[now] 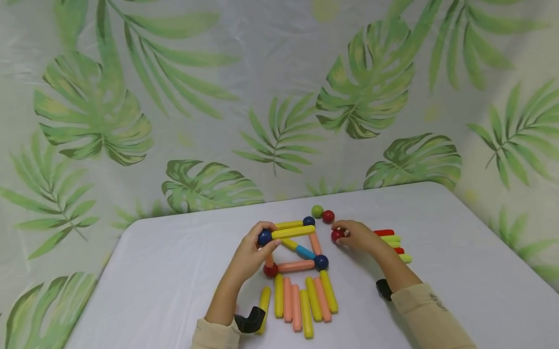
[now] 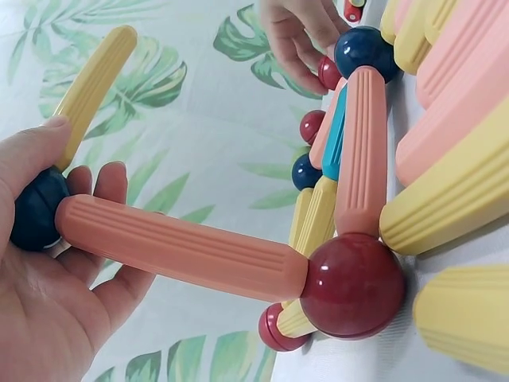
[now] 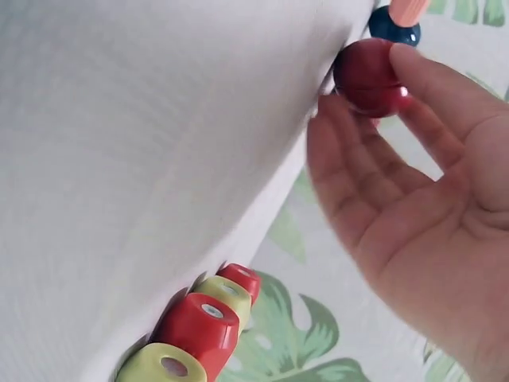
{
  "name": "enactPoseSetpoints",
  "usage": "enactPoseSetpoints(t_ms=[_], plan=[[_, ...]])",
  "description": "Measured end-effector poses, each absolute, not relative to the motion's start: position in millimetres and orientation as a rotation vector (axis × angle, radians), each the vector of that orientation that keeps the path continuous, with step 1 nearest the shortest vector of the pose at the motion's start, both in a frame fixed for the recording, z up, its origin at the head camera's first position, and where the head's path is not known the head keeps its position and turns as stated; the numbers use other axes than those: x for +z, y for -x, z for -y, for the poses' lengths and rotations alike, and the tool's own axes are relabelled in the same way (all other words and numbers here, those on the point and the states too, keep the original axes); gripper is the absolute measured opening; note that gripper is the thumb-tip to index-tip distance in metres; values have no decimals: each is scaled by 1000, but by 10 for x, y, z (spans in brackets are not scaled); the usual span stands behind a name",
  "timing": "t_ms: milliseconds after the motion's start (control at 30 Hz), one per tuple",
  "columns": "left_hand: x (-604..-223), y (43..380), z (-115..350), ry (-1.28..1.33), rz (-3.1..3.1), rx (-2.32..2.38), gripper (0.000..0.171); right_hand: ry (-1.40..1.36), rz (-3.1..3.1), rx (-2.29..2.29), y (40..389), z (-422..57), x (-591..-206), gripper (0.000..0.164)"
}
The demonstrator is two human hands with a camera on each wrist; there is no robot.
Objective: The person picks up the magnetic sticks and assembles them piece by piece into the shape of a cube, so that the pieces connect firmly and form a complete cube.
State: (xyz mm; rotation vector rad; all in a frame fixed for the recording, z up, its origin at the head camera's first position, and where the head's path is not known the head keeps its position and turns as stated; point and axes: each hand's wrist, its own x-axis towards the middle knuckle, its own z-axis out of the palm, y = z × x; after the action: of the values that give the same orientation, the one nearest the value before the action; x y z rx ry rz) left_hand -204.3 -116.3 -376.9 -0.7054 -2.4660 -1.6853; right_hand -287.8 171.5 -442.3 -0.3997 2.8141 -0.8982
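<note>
several sticks (image 1: 307,317) dot a white table (image 1: 168,301) before leafy drapery (image 1: 275,61), apparently cloth

Head looks down, wrists close; all share pinched red ball (image 1: 337,236)

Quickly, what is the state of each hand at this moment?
Left hand: closed, holding a blue ball with a yellow stick attached.
Right hand: closed, pinching a red ball.
</note>
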Motion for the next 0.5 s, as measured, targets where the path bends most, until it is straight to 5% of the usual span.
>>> enactPoseSetpoints(t_ms=[500], plan=[[-3816,2063,1177,728,2423,-1689,27,661,-2358,-1843,2439,-1485,-3970,39]])
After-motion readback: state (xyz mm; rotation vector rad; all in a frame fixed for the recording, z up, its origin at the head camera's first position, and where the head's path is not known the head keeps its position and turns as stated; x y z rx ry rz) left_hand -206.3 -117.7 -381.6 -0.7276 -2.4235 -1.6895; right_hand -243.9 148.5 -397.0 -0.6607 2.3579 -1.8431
